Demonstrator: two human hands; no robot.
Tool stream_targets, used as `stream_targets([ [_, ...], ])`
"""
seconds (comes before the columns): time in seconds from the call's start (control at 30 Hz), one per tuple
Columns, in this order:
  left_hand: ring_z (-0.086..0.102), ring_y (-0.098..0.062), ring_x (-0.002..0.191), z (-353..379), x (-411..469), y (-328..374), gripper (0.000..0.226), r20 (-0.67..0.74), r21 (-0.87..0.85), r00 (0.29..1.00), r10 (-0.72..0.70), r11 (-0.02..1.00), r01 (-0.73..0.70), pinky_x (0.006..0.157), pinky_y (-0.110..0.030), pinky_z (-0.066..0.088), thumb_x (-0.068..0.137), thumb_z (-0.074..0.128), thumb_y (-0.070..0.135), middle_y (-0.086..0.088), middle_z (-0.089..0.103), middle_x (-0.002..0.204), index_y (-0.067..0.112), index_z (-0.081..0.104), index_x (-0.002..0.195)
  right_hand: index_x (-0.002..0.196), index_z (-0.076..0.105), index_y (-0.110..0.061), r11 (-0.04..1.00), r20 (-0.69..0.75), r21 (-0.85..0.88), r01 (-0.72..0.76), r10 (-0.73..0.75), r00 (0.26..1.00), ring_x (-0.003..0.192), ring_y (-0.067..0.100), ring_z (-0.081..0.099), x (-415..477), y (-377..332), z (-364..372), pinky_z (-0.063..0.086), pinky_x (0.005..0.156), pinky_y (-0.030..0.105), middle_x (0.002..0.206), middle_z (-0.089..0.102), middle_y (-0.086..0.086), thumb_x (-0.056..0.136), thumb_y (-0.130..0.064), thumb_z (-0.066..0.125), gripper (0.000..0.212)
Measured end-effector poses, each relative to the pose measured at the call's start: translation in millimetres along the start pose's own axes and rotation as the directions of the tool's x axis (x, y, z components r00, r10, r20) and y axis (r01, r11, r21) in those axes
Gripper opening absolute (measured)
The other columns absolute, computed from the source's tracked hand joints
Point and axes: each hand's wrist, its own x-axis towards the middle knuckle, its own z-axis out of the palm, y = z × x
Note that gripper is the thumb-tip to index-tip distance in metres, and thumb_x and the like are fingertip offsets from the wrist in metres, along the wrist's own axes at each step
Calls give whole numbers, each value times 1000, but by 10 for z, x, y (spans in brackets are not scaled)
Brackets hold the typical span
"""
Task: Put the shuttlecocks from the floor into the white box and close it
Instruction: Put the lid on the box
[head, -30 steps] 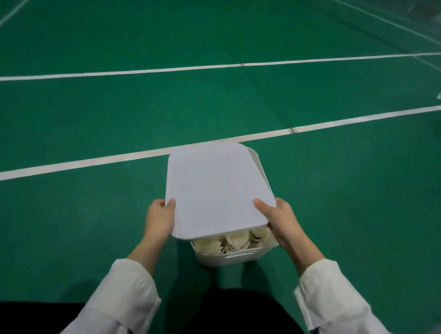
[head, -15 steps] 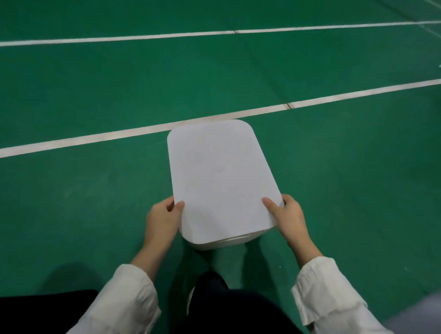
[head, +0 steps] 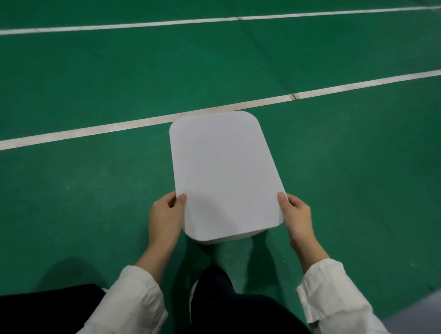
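Lid (head: 224, 174) covering white box (head: 232, 239), left hand (head: 165, 216), right hand (head: 298, 220) each with grip clamped on lid edges

No writing, labels or numbers can be read anywhere: the lid (head: 224, 172) is plain white, and the floor (head: 86, 199) carries only bare white lines (head: 130, 123).

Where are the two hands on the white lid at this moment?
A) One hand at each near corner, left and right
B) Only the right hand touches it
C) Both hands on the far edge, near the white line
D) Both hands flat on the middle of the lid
A: the left hand holds the near left corner of the lid and the right hand holds the near right corner.
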Motion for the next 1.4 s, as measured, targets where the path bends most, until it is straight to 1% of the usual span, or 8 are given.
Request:
stream_targets([
  [0.2,53,-22,88,43,134,-47,19,66,-36,988,-141,989,143,75,-35,43,90,54,23,2,54,89,10,48,102,89,57,7,985,-33,-164,-55,50,998,70,20,45,181,-56,144,36,64,30,77,54,10,91,-11,43,23],
  [0.4,52,-13,81,120,455,144,33,118,-34,984,-132,990,137,65,-30,40,87,54,18,4,53,96,16,39,116,83,53,-1,901,-85,-430,62,-108,990,60,23,43,412,-338,396,32,54,31,69,52,6,91,-16,37,23],
  [0.53,52,-17,85,160,823,250,39,98,-8,989,-114,993,115,74,-30,39,90,51,24,0,54,104,12,39,125,94,59,-3,905,-70,-406,128,-170,983,76,29,55,762,-578,593,41,65,33,83,62,9,92,-24,44,26],
  [0.73,52,-22,100,217,1527,418,40,65,30,989,-134,991,133,83,-33,40,94,38,32,-3,54,117,14,39,130,95,52,-1,842,24,-525,125,-132,991,81,27,48,1372,-860,917,34,65,31,87,53,10,97,-34,34,38],
  [0.97,54,-18,99,345,2041,555,32,79,37,996,-28,999,25,83,-30,40,96,39,33,-3,58,115,15,53,119,89,49,-8,910,95,-388,148,-121,988,82,24,47,1843,-939,1127,36,70,31,87,52,8,98,-32,33,30],
  [1.17,66,-21,83,383,2048,476,24,136,-332,973,-184,917,220,75,-33,52,92,51,38,-3,69,94,19,64,92,102,57,5,980,150,-184,76,-49,988,79,22,50,1929,-912,1099,44,77,33,86,56,18,96,-35,42,44],
  [1.3,64,-17,78,401,2074,506,19,110,-293,984,-142,941,169,68,-29,50,93,50,35,-1,67,90,20,62,90,106,55,9,991,115,-132,30,-15,993,80,17,45,1903,-922,1085,44,95,47,115,56,31,94,-31,48,42],
  [1.4,61,-17,77,376,2116,495,20,105,-228,986,-131,962,152,70,-30,48,93,49,35,0,65,87,23,60,83,104,54,11,995,100,-94,22,-13,995,80,16,44,1897,-926,1099,50,83,43,98,58,33,94,-31,49,43],
])
